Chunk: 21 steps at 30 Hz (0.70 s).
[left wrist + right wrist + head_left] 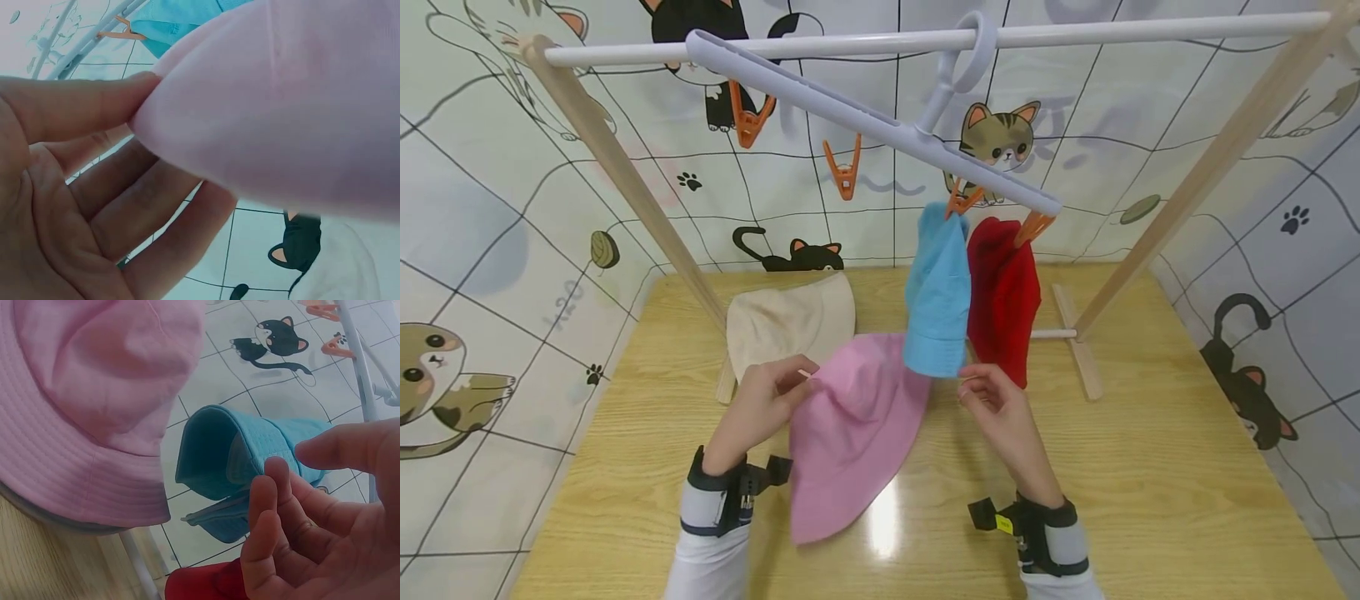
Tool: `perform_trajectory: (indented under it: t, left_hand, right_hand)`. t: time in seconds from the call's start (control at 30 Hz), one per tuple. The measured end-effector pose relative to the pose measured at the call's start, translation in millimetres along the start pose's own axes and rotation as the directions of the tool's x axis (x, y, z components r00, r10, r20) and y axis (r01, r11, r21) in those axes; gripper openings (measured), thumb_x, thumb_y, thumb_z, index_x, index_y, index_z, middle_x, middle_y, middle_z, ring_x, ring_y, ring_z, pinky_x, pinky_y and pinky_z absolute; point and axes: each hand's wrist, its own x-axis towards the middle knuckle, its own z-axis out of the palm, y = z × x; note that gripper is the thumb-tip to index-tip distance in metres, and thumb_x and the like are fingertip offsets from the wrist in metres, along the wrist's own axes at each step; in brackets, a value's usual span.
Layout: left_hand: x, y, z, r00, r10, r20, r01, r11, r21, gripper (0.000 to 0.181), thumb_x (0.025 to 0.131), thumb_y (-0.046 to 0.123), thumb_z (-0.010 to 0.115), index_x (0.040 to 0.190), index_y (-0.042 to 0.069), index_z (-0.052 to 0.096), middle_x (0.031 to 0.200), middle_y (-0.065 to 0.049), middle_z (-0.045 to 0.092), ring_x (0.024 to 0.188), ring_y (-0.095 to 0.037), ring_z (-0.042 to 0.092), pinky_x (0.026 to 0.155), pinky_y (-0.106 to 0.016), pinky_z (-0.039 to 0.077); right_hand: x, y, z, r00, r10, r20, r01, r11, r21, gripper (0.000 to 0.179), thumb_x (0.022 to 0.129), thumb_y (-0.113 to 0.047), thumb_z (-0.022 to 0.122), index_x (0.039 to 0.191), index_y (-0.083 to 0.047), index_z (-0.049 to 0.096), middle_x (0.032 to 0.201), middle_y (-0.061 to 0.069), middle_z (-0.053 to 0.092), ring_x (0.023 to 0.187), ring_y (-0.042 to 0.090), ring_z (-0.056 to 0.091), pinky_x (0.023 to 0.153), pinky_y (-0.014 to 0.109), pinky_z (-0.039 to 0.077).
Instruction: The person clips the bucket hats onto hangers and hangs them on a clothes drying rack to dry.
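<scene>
By its crown's edge, my left hand (772,400) pinches a pink bucket hat (857,433) between thumb and fingers. In the left wrist view the pinched fold of pink cloth (237,119) fills much of the picture. My right hand (1000,408) is beside the brim of a blue bucket hat (938,308), its fingers loosely bent and a gap between thumb and forefinger. The blue hat hangs folded from an orange clip (962,200) on a white hanger (865,125). Behind it a red hat (1002,292) hangs from another orange clip (1033,227).
A cream hat (793,321) lies at the back left of the wooden table (1120,492). Two bare orange clips (844,171) hang on the hanger's left part. The hanger hooks over a white rail (1112,33) between wooden posts (1210,167).
</scene>
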Motion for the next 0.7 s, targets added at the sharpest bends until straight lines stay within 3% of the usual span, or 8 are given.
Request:
perform_trajectory:
  t: [0.3, 0.5, 0.7]
  left_hand:
    - [0.8, 8.0, -12.1, 1.0, 0.0, 0.012, 0.0, 0.999, 0.041, 0.01, 0.086, 0.0, 0.069, 0.09, 0.009, 0.069, 0.075, -0.002, 0.071, 0.067, -0.013, 0.066, 0.059, -0.029, 0.051]
    - [-3.0, 10.3, -26.8, 0.999, -0.034, 0.016, 0.033, 0.997, 0.07, 0.011, 0.087, -0.002, 0.067, 0.092, 0.008, 0.068, 0.077, -0.001, 0.07, 0.068, -0.013, 0.065, 0.061, -0.031, 0.051]
    - [-6.7, 15.1, -39.9, 1.0, -0.018, -0.02, 0.02, 0.994, 0.106, 0.015, 0.085, -0.007, 0.066, 0.092, 0.006, 0.068, 0.075, -0.002, 0.07, 0.066, -0.014, 0.064, 0.06, -0.031, 0.049]
  right_hand:
    - [0.7, -1.5, 0.0, 1.0, -0.002, 0.008, 0.002, 1.0, -0.027, 0.02, 0.093, 0.0, 0.06, 0.113, 0.001, 0.058, 0.1, 0.02, 0.061, 0.089, 0.027, 0.059, 0.077, 0.023, 0.049]
    - [0.8, -2.4, 1.5, 1.0, -0.002, 0.018, 0.003, 1.0, -0.028, 0.021, 0.092, 0.001, 0.061, 0.112, 0.002, 0.058, 0.1, 0.019, 0.062, 0.09, 0.031, 0.059, 0.076, 0.023, 0.049]
    - [-0.1, -3.7, 3.6, 0.999, -0.008, 0.031, 0.009, 0.999, -0.038, 0.02, 0.092, 0.0, 0.061, 0.112, 0.002, 0.059, 0.099, 0.019, 0.062, 0.088, 0.024, 0.059, 0.076, 0.023, 0.049]
